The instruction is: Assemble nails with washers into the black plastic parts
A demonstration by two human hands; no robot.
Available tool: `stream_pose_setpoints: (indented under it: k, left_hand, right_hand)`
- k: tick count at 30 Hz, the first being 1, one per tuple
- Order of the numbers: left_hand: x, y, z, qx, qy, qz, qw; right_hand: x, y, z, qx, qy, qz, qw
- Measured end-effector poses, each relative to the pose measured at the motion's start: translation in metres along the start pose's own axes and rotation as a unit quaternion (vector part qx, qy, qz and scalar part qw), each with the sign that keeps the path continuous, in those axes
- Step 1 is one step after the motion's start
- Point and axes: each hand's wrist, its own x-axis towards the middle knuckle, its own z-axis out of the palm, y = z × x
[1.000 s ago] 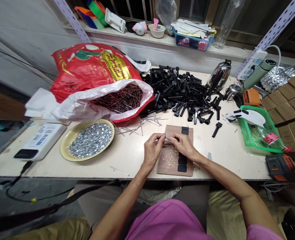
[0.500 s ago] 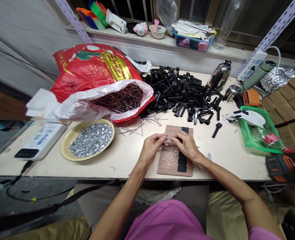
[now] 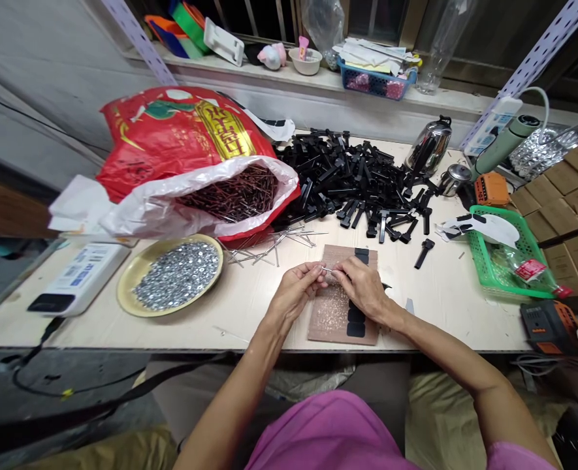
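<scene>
1. Over a pale wooden bench [image 3: 445,313], above a brown rectangular board [image 3: 330,326], is a thin silvery metal rod [image 3: 328,269].
2. The left hand [image 3: 296,286] and right hand [image 3: 363,285] have fingers clamped on it (its ends are hard to make out).
3. Beyond the board, black plastic T-shaped parts [image 3: 350,173] lie heaped.
4. Leftward, a round yellow dish [image 3: 125,290] holds small silvery pieces [image 3: 178,274].

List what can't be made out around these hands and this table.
In the head view:
thin metal piece: full shape hidden by the left hand and right hand
board: part hidden under the right hand
small metal pieces: too small to count
cardboard boxes: cut off by the right edge
</scene>
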Motion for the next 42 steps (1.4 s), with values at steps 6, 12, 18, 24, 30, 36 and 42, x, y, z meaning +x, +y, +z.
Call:
stream_pose_setpoints:
  k: [6,12,18,24,30,36,42]
  left_hand:
    - [-0.004,0.002,-0.003,0.071,0.006,0.067,0.995]
    - [-0.002,0.002,-0.002,0.036,0.039,0.060,0.997]
    - [-0.007,0.001,-0.001,0.080,0.059,0.132,0.986]
    - [-0.011,-0.001,-0.002,0.132,0.087,0.188,0.969]
    - [-0.005,-0.001,-0.004,0.081,0.086,0.169,0.978]
    - [-0.006,0.000,-0.003,0.094,0.085,0.166,0.978]
    - [-0.003,-0.002,-0.008,0.088,0.092,0.159,0.979]
  right_hand:
    - [0.001,-0.002,0.002,0.002,-0.016,-0.013,1.000]
    - [0.001,-0.003,0.014,-0.070,0.012,-0.047,0.996]
    - [0.006,-0.007,0.013,-0.182,0.036,-0.104,0.977]
    - [0.007,-0.009,0.013,-0.188,0.040,-0.104,0.976]
    - [0.006,-0.007,0.013,-0.164,0.043,-0.106,0.980]
    - [0.008,-0.011,0.009,-0.135,0.002,-0.016,0.991]
    - [0.008,-0.014,0.007,-0.116,-0.028,-0.004,0.993]
